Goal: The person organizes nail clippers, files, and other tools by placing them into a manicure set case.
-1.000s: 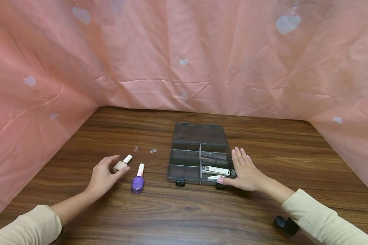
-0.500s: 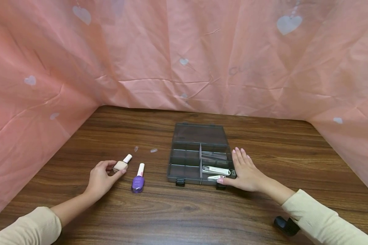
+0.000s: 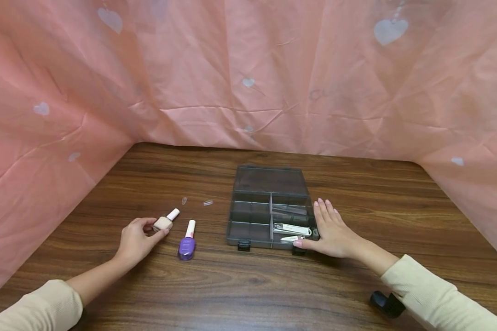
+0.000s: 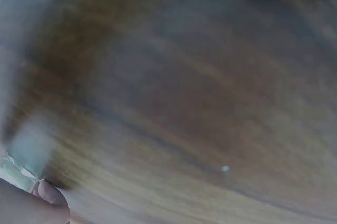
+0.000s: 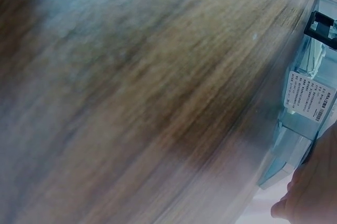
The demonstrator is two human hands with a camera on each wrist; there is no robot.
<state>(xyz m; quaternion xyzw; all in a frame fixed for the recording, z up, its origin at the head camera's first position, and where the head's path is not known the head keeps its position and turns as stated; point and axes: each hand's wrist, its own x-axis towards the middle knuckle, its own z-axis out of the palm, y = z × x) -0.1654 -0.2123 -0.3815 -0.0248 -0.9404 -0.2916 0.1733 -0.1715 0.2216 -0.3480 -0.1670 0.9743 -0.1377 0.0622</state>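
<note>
In the head view, my left hand (image 3: 136, 241) has its thumb and fingers around the base of a beige nail polish bottle (image 3: 163, 224), which lies on its side with its white cap pointing away. A purple nail polish bottle (image 3: 187, 247) lies just right of it. My right hand (image 3: 335, 234) rests with straight fingers along the right side of an open dark clear compartment box (image 3: 252, 230), thumb at its front corner. Inside the box's right compartments are a nail clipper (image 3: 291, 229), a smaller clipper (image 3: 291, 238) and a flat, strip-like item (image 3: 289, 210).
Two small clear nail-tip-like pieces, the left one (image 3: 184, 201) and the right one (image 3: 208, 202), lie behind the bottles. A black object (image 3: 386, 304) sits by my right sleeve. Pink curtain (image 3: 248, 110) encloses the wooden table (image 3: 215, 294) at back and sides.
My left hand has drawn back slightly, and its fingers now sit lower around the beige bottle. The bottle stays almost in place. My right hand and the box have not moved.
</note>
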